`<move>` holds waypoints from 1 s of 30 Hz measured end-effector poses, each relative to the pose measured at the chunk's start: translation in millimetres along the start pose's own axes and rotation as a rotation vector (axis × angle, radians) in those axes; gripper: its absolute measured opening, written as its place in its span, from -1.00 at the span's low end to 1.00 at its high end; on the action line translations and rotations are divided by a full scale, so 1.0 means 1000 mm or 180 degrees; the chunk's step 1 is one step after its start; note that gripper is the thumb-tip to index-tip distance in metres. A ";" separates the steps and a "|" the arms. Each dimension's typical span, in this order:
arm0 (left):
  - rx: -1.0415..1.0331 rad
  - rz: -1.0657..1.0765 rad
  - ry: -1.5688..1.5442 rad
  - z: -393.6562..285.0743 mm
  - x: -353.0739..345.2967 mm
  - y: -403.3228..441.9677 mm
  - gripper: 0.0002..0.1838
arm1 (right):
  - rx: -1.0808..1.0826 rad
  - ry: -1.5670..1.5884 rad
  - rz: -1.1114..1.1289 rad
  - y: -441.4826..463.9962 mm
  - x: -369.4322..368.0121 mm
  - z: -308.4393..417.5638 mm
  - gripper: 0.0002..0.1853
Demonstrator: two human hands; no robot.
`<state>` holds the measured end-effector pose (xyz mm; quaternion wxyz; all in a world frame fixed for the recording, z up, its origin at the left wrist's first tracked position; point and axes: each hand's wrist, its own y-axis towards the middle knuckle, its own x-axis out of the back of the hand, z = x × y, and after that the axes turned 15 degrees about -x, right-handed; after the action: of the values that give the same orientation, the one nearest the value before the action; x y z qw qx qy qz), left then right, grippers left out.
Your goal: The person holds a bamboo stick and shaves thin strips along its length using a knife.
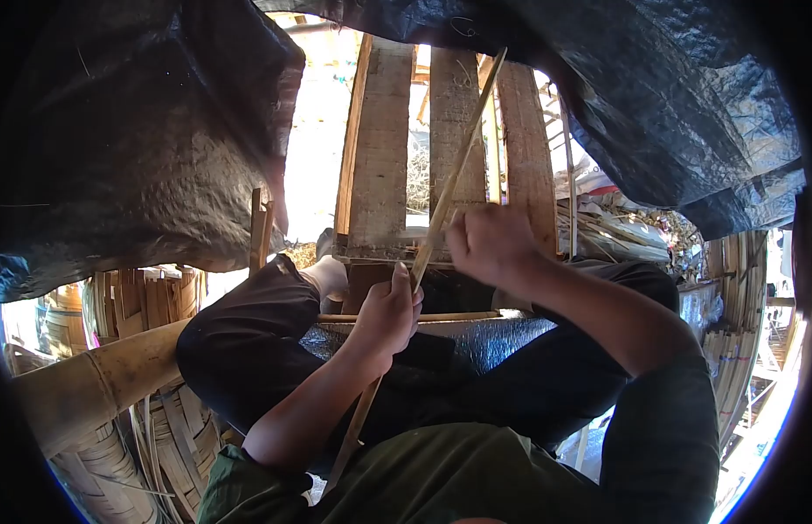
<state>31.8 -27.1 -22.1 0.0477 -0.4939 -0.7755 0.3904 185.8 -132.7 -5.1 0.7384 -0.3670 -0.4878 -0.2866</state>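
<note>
Near planks (384,148), a strip (460,166) runs through the clenched left hand (390,313), beside the curled right hand (491,244).

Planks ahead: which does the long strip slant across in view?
The middle plank: the strip crosses its face, while the left plank is clear of it and the right plank meets at most its tip.

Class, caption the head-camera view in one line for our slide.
The left hand grips a long, thin strip, the right hand close beside it, with wooden planks beyond.
</note>
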 end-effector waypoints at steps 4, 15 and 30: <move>-0.0011 0.0100 -0.0012 0.001 -0.002 0.000 -0.50 | -0.0176 -0.0195 -0.0867 0.046 0.006 -0.034 -0.55; 0.0178 0.0137 -0.0043 -0.002 0.002 -0.001 -0.51 | -0.0247 -0.0546 -0.0220 0.034 0.018 -0.017 -0.52; 0.0291 0.0284 -0.0103 -0.010 0.002 -0.005 -0.53 | -0.0417 -0.0482 -0.0755 0.071 0.011 -0.058 -0.46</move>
<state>31.6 -20.4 -12.2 0.0403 -0.5189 -0.7347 0.4350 274.9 -140.4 -28.7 0.6350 -0.3747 -0.5623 -0.3745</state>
